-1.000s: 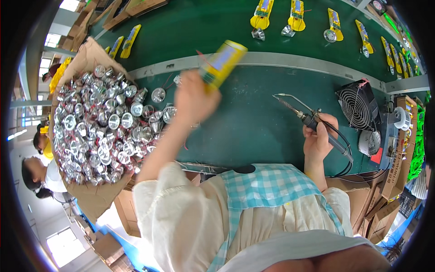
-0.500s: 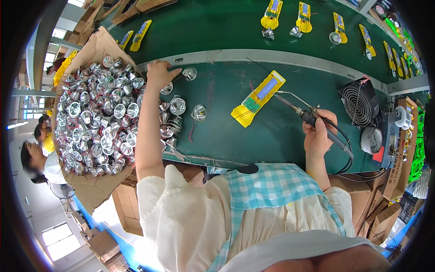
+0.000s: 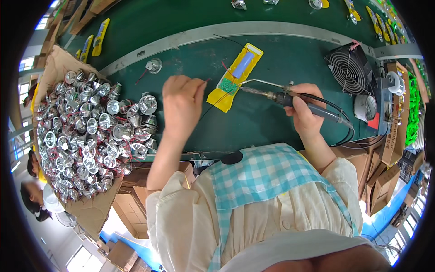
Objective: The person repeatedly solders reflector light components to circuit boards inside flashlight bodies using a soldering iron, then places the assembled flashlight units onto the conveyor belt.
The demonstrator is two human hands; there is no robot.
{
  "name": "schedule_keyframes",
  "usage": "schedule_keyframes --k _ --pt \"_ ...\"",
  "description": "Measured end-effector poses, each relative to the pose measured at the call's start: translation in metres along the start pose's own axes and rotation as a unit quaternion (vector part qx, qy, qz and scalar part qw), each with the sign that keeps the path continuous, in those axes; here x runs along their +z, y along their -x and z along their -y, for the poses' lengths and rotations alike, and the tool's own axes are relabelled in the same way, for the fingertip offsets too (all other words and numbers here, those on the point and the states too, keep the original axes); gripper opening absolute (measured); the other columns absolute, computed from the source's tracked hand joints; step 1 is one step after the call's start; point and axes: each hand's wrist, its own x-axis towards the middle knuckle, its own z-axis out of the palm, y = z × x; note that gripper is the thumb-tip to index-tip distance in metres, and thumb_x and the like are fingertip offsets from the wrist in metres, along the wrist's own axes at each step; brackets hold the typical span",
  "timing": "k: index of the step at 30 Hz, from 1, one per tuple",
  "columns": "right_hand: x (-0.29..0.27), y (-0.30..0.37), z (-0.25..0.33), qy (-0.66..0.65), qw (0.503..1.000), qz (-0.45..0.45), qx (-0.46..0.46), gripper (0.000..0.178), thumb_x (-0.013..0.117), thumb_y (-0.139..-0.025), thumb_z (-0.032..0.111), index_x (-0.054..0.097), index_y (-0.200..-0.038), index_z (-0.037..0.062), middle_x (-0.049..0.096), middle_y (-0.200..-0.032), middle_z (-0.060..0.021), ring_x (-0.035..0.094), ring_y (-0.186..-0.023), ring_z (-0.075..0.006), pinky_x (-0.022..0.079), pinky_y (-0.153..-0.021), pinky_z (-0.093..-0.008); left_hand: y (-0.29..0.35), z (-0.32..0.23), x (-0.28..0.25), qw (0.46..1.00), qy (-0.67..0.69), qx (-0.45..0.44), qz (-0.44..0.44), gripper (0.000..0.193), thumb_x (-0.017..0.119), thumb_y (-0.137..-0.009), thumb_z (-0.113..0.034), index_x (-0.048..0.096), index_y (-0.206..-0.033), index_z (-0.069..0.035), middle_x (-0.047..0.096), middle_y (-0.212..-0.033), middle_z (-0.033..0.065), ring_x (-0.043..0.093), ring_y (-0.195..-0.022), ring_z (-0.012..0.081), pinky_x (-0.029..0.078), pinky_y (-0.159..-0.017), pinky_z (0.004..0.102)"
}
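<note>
My right hand [image 3: 306,109] grips a soldering iron [image 3: 294,105] with a thin bent metal tube along it. Its tip reaches the near end of the yellow plastic part [image 3: 219,102], at the small green circuit board [image 3: 227,86]. A blue-violet cylindrical cell [image 3: 244,65] sits further up that part, with red and black wires beside it. Left of the board, my left hand [image 3: 182,104] is closed in a pinch, a thin red wire [image 3: 207,80] showing at the fingertips. Whatever lies beneath the palm is hidden. A loose silver reflector cup [image 3: 154,66] with a red wire lies beyond this hand.
A cardboard box [image 3: 86,206] heaped with reflector cups stands at the left. At the right are a black fan [image 3: 351,68], a round metal tin [image 3: 364,107] and a white spool [image 3: 395,85]. Beyond the metal rail [image 3: 253,28] lie more yellow parts.
My left hand has come back from the reflector cups, nearer the yellow part, its fingers now pinched. The iron's tip has moved onto the circuit board area. The view has shifted.
</note>
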Motion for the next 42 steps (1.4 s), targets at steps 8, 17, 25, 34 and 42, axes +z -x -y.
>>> schedule_keyframes --k 8,17,25,34,42 --pt "0.003 0.003 -0.019 0.048 0.998 -0.015 0.049 0.017 0.054 -0.071 0.001 0.051 -0.088 0.0016 0.052 -0.069 -0.0045 0.051 -0.055 -0.0077 0.042 -0.049 -0.0175 0.022 -0.025 0.031 0.997 0.070 -0.044 0.005 0.007 0.062 -0.060 -0.003 0.059 -0.066 -0.003 0.050 -0.072 0.0060 0.045 -0.077 0.0250 0.037 -0.067 0.0347" --pt "0.007 0.001 -0.025 0.061 0.997 0.005 0.038 0.018 0.054 -0.068 -0.002 0.052 -0.086 0.0012 0.052 -0.074 -0.0059 0.052 -0.059 -0.0094 0.044 -0.054 -0.0205 0.022 -0.023 0.032 0.993 0.092 -0.065 0.022 0.006 0.061 -0.060 -0.002 0.058 -0.065 -0.001 0.051 -0.074 0.0072 0.045 -0.080 0.0261 0.037 -0.068 0.0344" --pt "0.010 0.000 -0.025 0.070 0.996 0.013 0.049 0.018 0.054 -0.068 -0.002 0.052 -0.086 0.0012 0.053 -0.076 -0.0062 0.053 -0.062 -0.0096 0.044 -0.058 -0.0211 0.023 -0.023 0.033 0.993 0.096 -0.064 0.023 0.005 0.060 -0.060 -0.001 0.057 -0.064 -0.001 0.051 -0.074 0.0070 0.045 -0.079 0.0259 0.037 -0.068 0.0344" --pt "0.005 0.002 -0.024 0.043 0.998 -0.021 0.043 0.016 0.053 -0.070 0.000 0.051 -0.086 0.0011 0.053 -0.071 -0.0062 0.052 -0.057 -0.0081 0.043 -0.050 -0.0188 0.023 -0.023 0.032 0.993 0.089 -0.068 0.034 0.005 0.060 -0.061 -0.001 0.058 -0.065 -0.001 0.051 -0.075 0.0066 0.045 -0.081 0.0261 0.037 -0.070 0.0349" --pt "0.004 0.000 -0.028 0.036 0.999 -0.016 0.032 0.017 0.052 -0.071 0.000 0.050 -0.087 0.0008 0.052 -0.069 -0.0054 0.051 -0.055 -0.0078 0.042 -0.048 -0.0179 0.022 -0.021 0.034 0.994 0.081 -0.070 0.036 0.004 0.059 -0.061 -0.002 0.058 -0.065 -0.001 0.051 -0.075 0.0061 0.045 -0.081 0.0261 0.037 -0.070 0.0348"
